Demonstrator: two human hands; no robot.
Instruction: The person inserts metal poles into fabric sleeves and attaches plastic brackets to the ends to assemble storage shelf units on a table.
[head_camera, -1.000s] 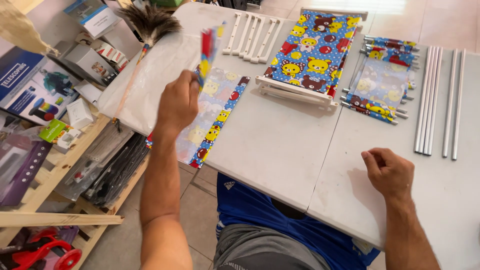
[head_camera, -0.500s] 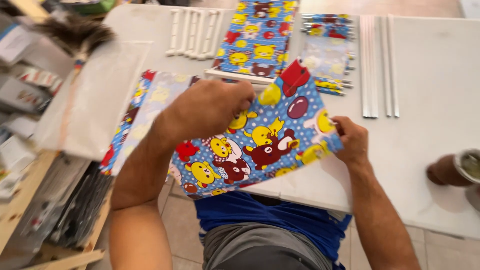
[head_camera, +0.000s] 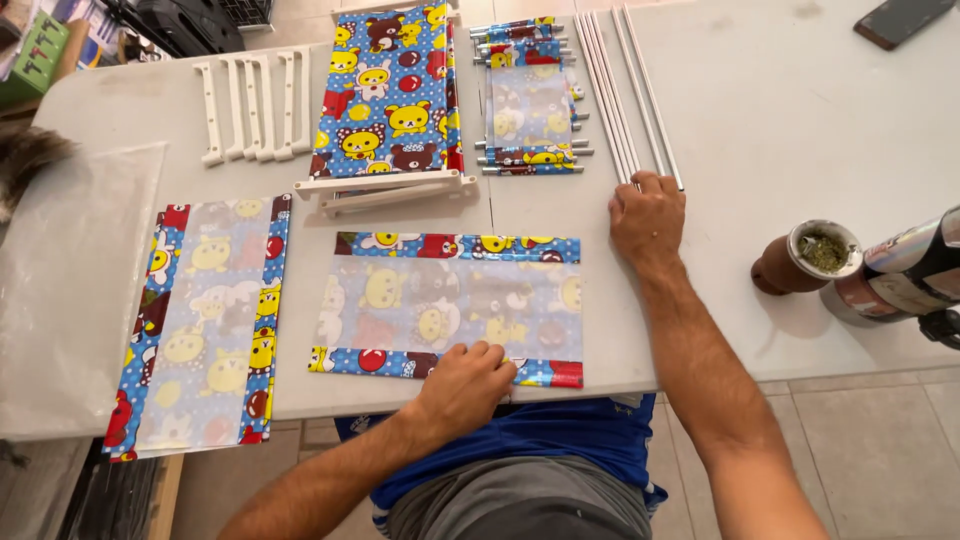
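2 printed fabric panels lie flat at near edge of desk (head_camera: 760, 130): centre panel (head_camera: 450, 305) and left panel (head_camera: 205, 320), both spread, not yet fitted. Left hand (head_camera: 465, 385) open, palm down, pressing centre panel's near edge. Right hand (head_camera: 648, 212) open, fingers resting on near ends of metal rods (head_camera: 615, 90). Rods loose, unthreaded. White plastic brackets (head_camera: 250, 105) unused near far-left corner. Folding frame with fabric (head_camera: 390, 100) looks assembled. Judgement: early-to-middle stage.

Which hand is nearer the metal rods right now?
Right. The right hand rests at the near ends of the metal rods; the left hand presses the fabric panel, farther away.
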